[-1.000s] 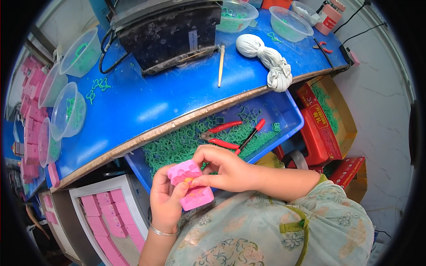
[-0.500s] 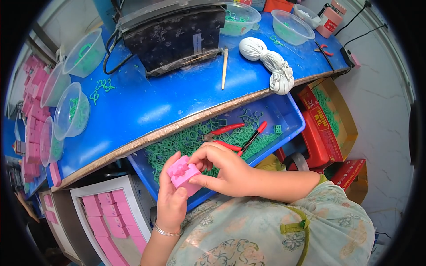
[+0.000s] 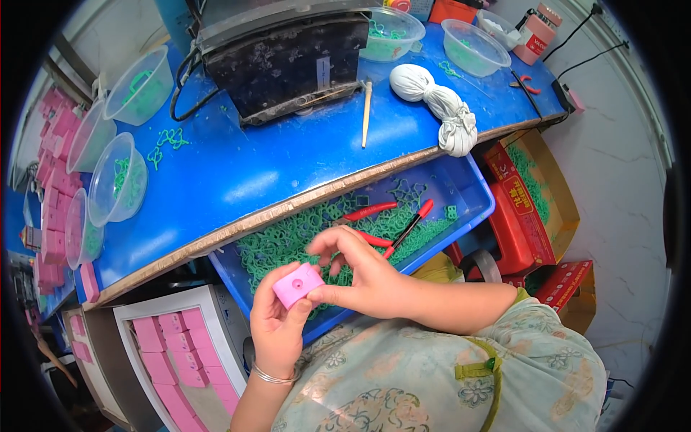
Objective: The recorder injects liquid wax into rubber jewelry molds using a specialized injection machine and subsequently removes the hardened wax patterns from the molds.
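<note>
My left hand (image 3: pixel 279 337) holds a small pink rubber mould block (image 3: pixel 298 285), gripped between thumb and fingers. A small round hole shows in the block's upturned face. My right hand (image 3: pixel 366 282) is at the block's right side, its thumb against the edge and its fingers lifted off and apart. Both hands are over the near side of a blue tray (image 3: pixel 471 225) full of thin green wax-like pieces (image 3: pixel 282 237). In the tray, beyond my right hand, lie red-handled pliers (image 3: pixel 371 212) and a red and black pen-like tool (image 3: pixel 410 227).
On the blue table (image 3: pixel 237 162) stand a dark, dusty machine (image 3: pixel 288 75), clear bowls (image 3: pixel 119 180) of green pieces, a tied white cloth bundle (image 3: pixel 435 104) and a wooden stick (image 3: pixel 366 115). Pink blocks (image 3: pixel 173 345) fill a white-edged tray at left. A red and yellow box (image 3: pixel 529 205) stands at right.
The pink block has turned: its face with the round hole is now up, where a notched, uneven side showed before. My right fingers have lifted away from it.
</note>
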Tool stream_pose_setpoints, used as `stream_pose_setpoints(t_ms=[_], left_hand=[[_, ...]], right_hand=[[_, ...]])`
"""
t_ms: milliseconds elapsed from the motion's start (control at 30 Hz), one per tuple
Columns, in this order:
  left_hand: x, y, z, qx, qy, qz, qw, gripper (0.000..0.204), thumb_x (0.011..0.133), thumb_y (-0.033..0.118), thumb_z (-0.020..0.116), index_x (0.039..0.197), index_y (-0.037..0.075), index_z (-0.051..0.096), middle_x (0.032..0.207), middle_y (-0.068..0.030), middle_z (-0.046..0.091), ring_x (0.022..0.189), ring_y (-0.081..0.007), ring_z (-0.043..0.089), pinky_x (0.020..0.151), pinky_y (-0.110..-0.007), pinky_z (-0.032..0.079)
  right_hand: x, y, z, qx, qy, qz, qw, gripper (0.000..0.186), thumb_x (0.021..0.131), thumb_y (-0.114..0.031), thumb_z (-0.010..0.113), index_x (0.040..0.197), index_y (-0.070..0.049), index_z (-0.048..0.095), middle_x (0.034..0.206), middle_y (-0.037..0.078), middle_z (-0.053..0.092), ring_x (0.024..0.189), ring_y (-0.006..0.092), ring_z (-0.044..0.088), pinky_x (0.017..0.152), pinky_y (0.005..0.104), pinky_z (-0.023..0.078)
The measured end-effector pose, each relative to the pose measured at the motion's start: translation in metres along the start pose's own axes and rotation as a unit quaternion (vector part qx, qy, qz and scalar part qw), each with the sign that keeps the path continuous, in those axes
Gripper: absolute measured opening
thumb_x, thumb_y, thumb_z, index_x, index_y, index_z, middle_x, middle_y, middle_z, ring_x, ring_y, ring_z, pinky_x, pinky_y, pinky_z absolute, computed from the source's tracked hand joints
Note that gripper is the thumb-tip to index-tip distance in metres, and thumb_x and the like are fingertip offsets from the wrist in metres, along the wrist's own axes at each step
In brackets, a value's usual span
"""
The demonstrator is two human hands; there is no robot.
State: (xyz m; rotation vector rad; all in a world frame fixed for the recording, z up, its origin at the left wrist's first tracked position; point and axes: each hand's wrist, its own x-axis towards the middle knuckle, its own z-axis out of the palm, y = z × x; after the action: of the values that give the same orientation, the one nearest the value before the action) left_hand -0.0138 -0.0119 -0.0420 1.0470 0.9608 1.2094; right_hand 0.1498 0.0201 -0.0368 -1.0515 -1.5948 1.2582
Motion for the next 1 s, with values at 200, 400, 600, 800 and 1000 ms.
stream_pose_setpoints(t_ms=[200, 400, 600, 800, 1000], left_hand=[[-0.003, -0.001, -0.007, -0.111, -0.099, -0.032, 0.988, 0.060, 0.078, 0.015, 0.068, 0.127, 0.000, 0.036, 0.121, -0.0135, 0.047, 0.113, -0.0209, 0.047, 0.091, -0.032, 0.043], [0.002, 0.028, 0.006, 0.272, -0.086, 0.018, 0.958, 0.101, 0.057, 0.007, 0.081, 0.138, 0.003, 0.021, 0.113, -0.0124, 0.041, 0.105, -0.0235, 0.048, 0.087, -0.031, 0.045], [0.002, 0.039, 0.013, 0.566, -0.031, 0.181, 0.804, 0.099, 0.054, 0.019, 0.083, 0.134, 0.002, 0.028, 0.120, -0.0192, 0.036, 0.110, -0.0341, 0.042, 0.090, -0.042, 0.038], [0.010, 0.041, 0.008, 0.600, -0.008, 0.319, 0.734, 0.062, 0.062, 0.024, 0.075, 0.113, 0.009, 0.043, 0.127, -0.0222, 0.033, 0.119, -0.0435, 0.031, 0.097, -0.056, 0.025], [0.009, 0.079, 0.003, -0.200, 0.056, 0.021, 0.978, 0.060, 0.075, 0.029, 0.069, 0.121, 0.003, 0.041, 0.111, -0.0153, 0.051, 0.096, -0.0263, 0.054, 0.076, -0.039, 0.047]], right_hand=[[0.002, 0.011, -0.002, 0.112, -0.100, -0.018, 0.989, 0.031, 0.082, -0.022, 0.062, 0.107, -0.004, 0.056, 0.114, 0.009, 0.052, 0.106, 0.0212, 0.049, 0.088, 0.0320, 0.040], [0.011, 0.004, -0.002, 0.558, -0.138, 0.242, 0.782, 0.037, 0.093, -0.028, 0.045, 0.119, -0.002, 0.046, 0.113, 0.010, 0.053, 0.104, 0.0217, 0.052, 0.091, 0.0347, 0.041], [0.006, 0.011, 0.000, 0.543, -0.142, 0.243, 0.791, 0.046, 0.085, -0.017, 0.059, 0.124, -0.002, 0.040, 0.114, 0.012, 0.051, 0.110, 0.0217, 0.049, 0.093, 0.0337, 0.041], [0.014, -0.018, 0.002, 0.237, -0.197, 0.000, 0.951, 0.062, 0.083, -0.018, 0.062, 0.132, -0.002, 0.027, 0.122, 0.008, 0.042, 0.113, 0.0150, 0.040, 0.095, 0.0299, 0.036], [0.121, -0.095, -0.088, 0.366, 0.016, 0.093, 0.926, 0.066, 0.087, -0.056, 0.039, 0.115, 0.003, 0.043, 0.093, 0.014, 0.060, 0.078, 0.0213, 0.061, 0.067, 0.0299, 0.049]])
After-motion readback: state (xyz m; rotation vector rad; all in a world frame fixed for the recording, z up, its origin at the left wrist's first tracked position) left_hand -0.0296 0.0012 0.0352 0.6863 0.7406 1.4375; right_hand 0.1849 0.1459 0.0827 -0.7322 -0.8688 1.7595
